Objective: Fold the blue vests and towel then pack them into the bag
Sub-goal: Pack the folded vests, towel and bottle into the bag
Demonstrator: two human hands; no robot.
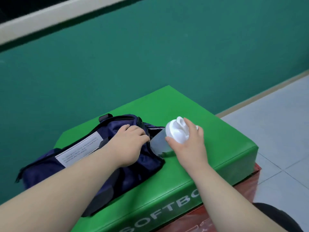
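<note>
Bottle (163,141) entering bag (83,148) (side pocket).

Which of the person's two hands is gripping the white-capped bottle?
The right hand wraps the bottle by its white cap; the left hand rests on the navy bag.

Teal wall (150,56), grey tiled floor (284,131), green padded box (209,139) on red base (242,198)

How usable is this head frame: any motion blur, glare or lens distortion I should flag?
Head view: mild motion blur throughout; the label text on the bag is unreadable and the bottle in the right hand smears at its clear body. Wide-angle bending shows in the wall trim. Lighting is even, with soft shadows and a faint sheen on the green box. The left hand is fairly sharp.
</note>
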